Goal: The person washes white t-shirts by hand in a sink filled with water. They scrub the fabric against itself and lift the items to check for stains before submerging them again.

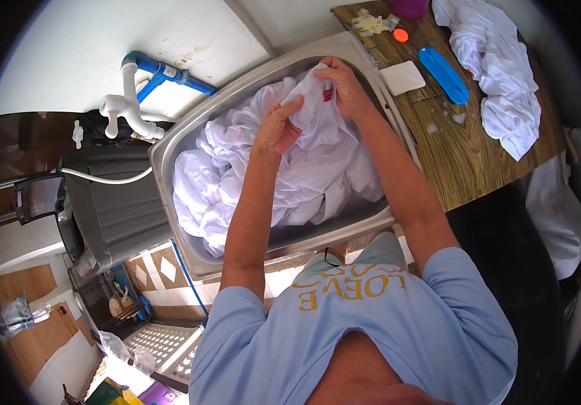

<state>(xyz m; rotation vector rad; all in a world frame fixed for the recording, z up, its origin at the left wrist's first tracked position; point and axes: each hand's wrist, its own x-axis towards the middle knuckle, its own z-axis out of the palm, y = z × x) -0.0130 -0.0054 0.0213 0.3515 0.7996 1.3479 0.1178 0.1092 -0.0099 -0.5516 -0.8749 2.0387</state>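
Observation:
A wet white garment (304, 169) fills a steel sink (189, 135). My left hand (277, 128) and my right hand (341, 84) both grip a bunched part of the cloth near its small red label, lifted above the rest of the pile at the sink's far side. The two hands are close together, with the cloth pulled between them. The lower folds lie heaped in the basin.
On the wooden counter (452, 155) to the right lie a white soap bar (402, 77), a blue brush (443, 74), an orange cap (400, 35) and another white garment (500, 74). A blue and white tap pipe (139, 88) stands left of the sink.

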